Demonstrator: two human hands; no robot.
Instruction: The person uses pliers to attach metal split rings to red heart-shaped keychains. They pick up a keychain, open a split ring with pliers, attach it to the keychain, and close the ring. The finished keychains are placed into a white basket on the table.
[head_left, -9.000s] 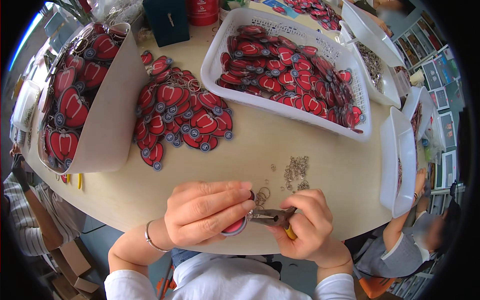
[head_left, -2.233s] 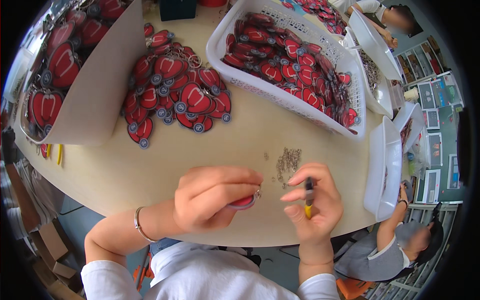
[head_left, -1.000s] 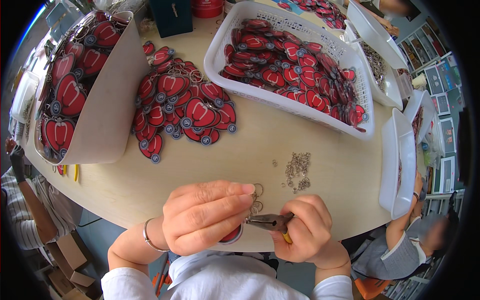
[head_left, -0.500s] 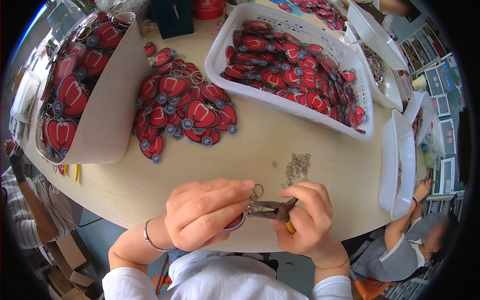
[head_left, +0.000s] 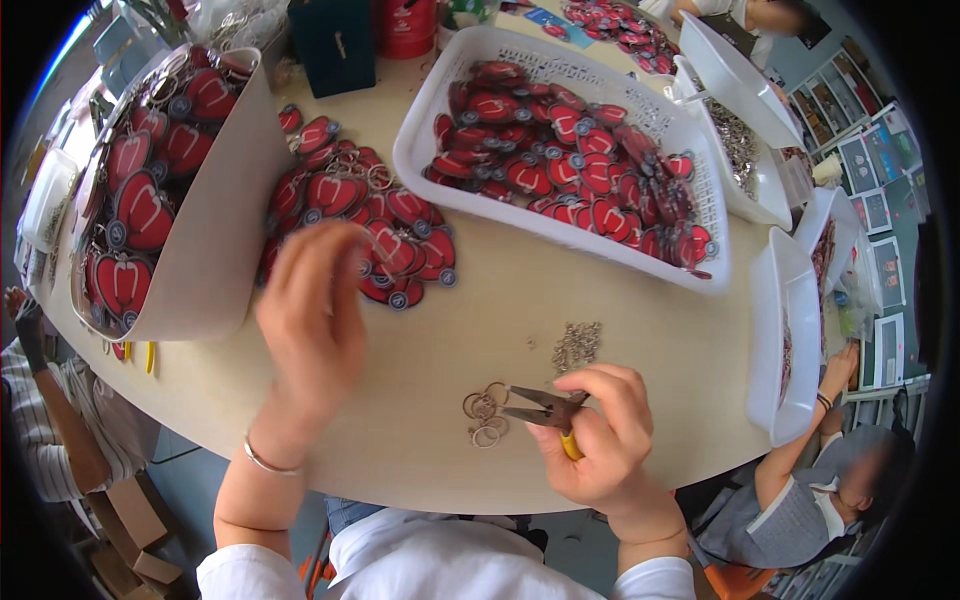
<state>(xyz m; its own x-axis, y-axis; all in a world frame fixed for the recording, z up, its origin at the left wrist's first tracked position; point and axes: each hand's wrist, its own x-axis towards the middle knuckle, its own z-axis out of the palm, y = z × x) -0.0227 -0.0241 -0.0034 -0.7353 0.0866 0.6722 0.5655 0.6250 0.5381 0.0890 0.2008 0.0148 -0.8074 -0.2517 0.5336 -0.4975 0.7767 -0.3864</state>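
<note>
Right hand (head_left: 603, 446) grips pliers (head_left: 567, 409), left (head_left: 312, 315) perhaps touching tags (head_left: 402, 256).

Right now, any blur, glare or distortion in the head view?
Head view: left hand blurred, fingers smeared over the red tags, so its grip can't be read; right hand and pliers fairly crisp. Head view: bright streak at upper left, table lit fairly evenly. Head view: fisheye stretch toward the rim, corners black.
</note>
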